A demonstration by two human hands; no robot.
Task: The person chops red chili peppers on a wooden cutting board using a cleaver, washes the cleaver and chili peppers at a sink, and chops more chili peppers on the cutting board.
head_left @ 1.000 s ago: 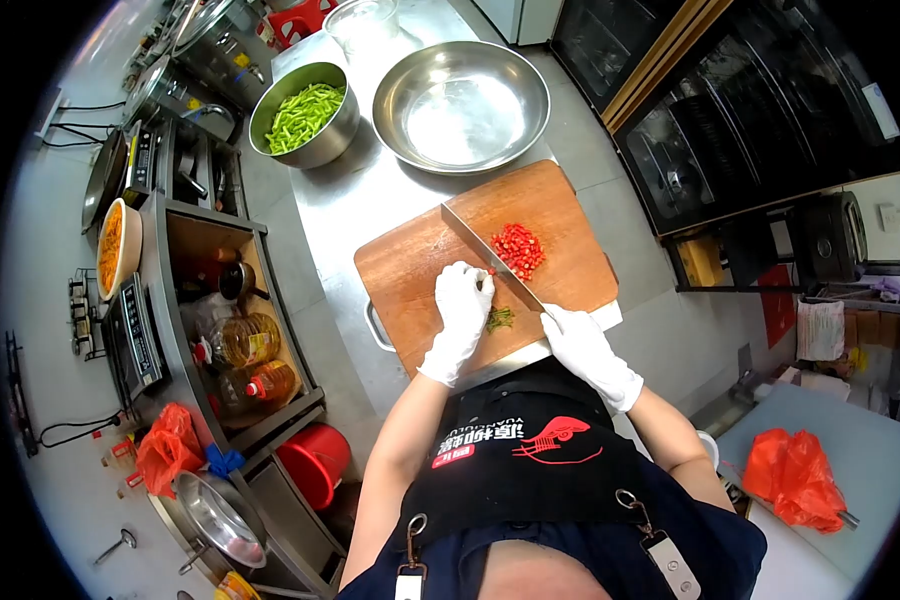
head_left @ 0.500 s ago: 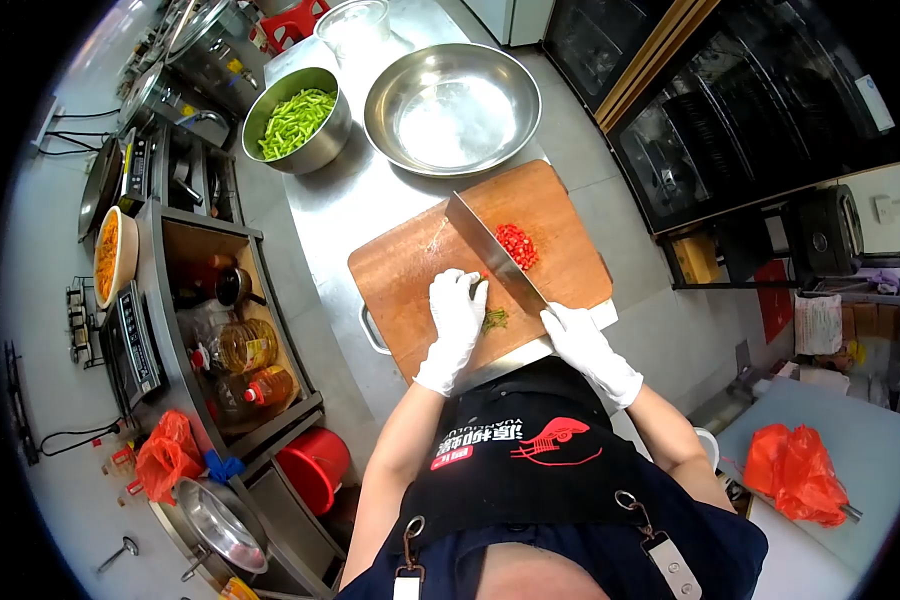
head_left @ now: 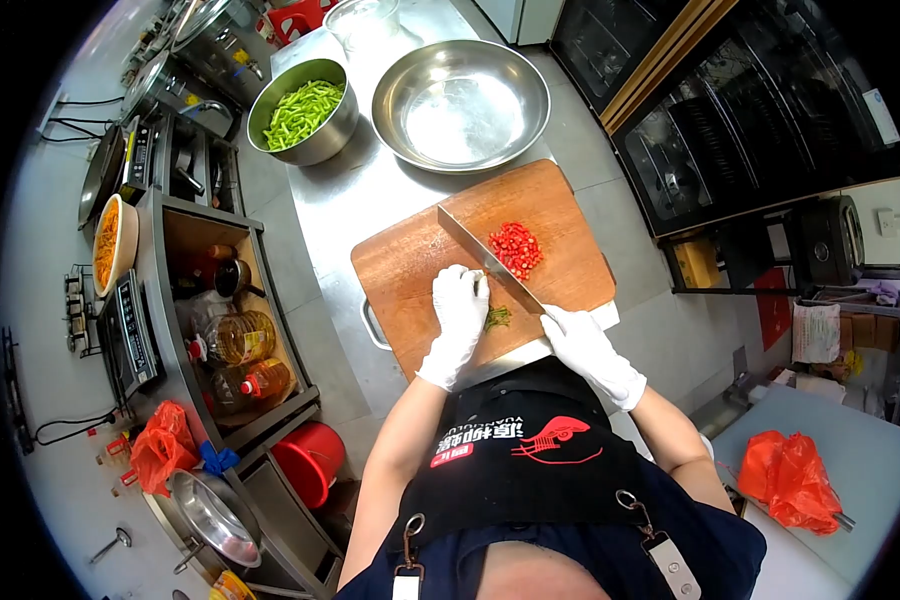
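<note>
My right hand, in a white glove, is closed round the handle of a cleaver. The blade slants across a wooden cutting board, between my left hand and a pile of chopped red chili peppers. My left hand, also gloved in white, rests on the board with its fingers curled close to the blade. Whatever lies under those fingertips is hidden. A few green stems lie just right of my left hand.
Beyond the board stand a wide steel basin and a steel pot of cut green vegetables. Both are on the steel table. To the left, a shelf unit holds oil bottles; a red bucket stands below.
The cleaver has shifted left and away from the pile, toward my left hand. The chili pile looks more spread out. The red bit seen at my left fingertips no longer shows.
</note>
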